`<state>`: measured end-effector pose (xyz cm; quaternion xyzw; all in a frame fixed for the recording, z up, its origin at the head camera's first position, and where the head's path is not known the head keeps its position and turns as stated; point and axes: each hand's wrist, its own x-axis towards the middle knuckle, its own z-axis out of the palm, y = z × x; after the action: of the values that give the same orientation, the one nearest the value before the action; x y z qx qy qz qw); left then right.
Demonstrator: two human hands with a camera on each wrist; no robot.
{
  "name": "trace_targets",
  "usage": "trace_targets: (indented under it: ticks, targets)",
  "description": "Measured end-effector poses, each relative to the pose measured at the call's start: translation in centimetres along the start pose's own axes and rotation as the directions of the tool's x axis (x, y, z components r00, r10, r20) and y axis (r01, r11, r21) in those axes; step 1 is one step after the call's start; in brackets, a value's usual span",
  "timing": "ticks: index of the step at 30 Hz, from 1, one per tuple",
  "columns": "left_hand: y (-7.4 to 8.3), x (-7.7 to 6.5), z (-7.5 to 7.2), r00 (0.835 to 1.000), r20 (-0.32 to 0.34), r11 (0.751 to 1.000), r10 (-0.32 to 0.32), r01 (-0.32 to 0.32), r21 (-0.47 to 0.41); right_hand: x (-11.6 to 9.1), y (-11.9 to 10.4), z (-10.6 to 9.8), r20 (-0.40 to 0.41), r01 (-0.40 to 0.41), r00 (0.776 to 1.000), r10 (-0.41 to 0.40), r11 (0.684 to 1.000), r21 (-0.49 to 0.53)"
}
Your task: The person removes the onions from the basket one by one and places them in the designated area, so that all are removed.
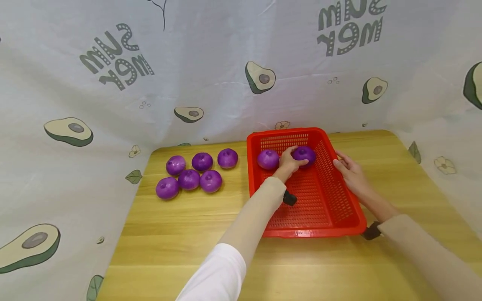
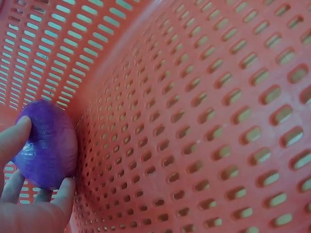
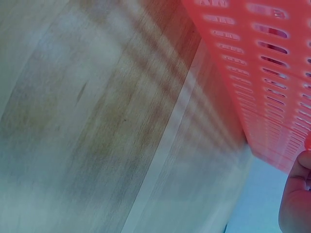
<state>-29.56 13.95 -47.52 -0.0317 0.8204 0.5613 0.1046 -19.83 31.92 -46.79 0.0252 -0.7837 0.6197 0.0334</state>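
Note:
In the head view my left hand (image 1: 289,163) holds a purple onion (image 1: 306,155) at the far right corner inside a red plastic basket (image 1: 355,231). The left wrist view shows the thumb on one side of that onion (image 2: 48,145) and the fingertips (image 2: 65,187) on the other. A second onion (image 1: 268,159) sits just left of this hand, in the far left part of the basket. My right hand (image 1: 352,174) grips the basket's right rim, thumb on top. Only part of the right hand (image 3: 296,199) appears in the right wrist view, against the basket's perforated wall (image 3: 272,73).
Several purple onions (image 1: 189,179) lie in two loose rows on the wooden table (image 1: 169,234), left of the basket. Behind the table hangs a pale cloth (image 1: 218,75) printed with avocados and lettering. Dark wrist-camera pieces (image 1: 289,198) sit at both wrists.

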Motion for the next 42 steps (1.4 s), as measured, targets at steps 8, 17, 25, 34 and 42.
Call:
trace_targets:
  ticks: [8,17,25,34,42]
  targets:
    - [-0.3,-0.1,-0.2,0.998,0.056,0.999,0.04,-0.038,-0.028,-0.2,0.0,0.0,0.007,0.013,1.0,-0.013,1.0,0.007]
    - [-0.5,-0.5,-0.5,0.996,0.026,0.996,0.081,-0.08,-0.044,-0.1,0.0,0.4,0.012,0.006,1.0,-0.006,0.999,0.048]
    - [0.1,-0.5,-0.7,0.993,0.047,0.994,0.109,-0.108,-0.024,-0.2,0.1,0.2,0.001,0.026,1.0,-0.026,0.999,0.029]
    - [1.5,-0.6,-1.3,0.991,0.092,0.995,0.098,-0.098,-0.008,-0.1,-0.1,0.0,-0.001,0.037,0.999,-0.037,0.993,0.109]
    - [2.9,-1.1,-3.0,0.976,0.173,0.991,0.134,-0.129,-0.043,0.0,0.1,0.0,0.016,0.031,0.999,-0.033,0.991,0.129]
